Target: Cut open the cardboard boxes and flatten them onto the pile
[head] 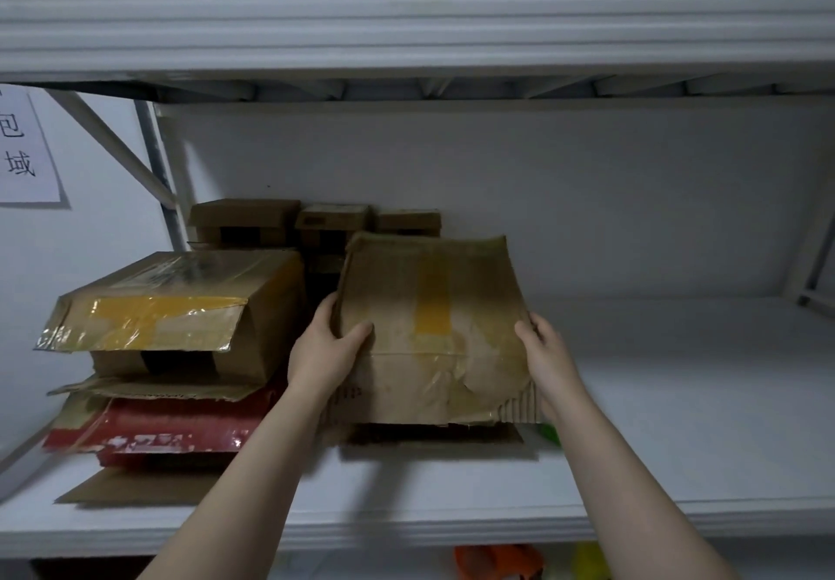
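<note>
I see both hands gripping a flattened cardboard box with a yellow tape strip, the left hand clamped on its left edge with the thumb on top and the right hand closed on its right edge. It sits tilted over flat cardboard on the white shelf. Just beside it to the left, a taped box rests atop a pile of flattened cardboard, with small boxes behind.

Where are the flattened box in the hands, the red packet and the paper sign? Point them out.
flattened box (429, 326), head view, yellow tape strip.
red packet (171, 426), head view, front face.
paper sign (22, 150), head view, printed middle.
</note>
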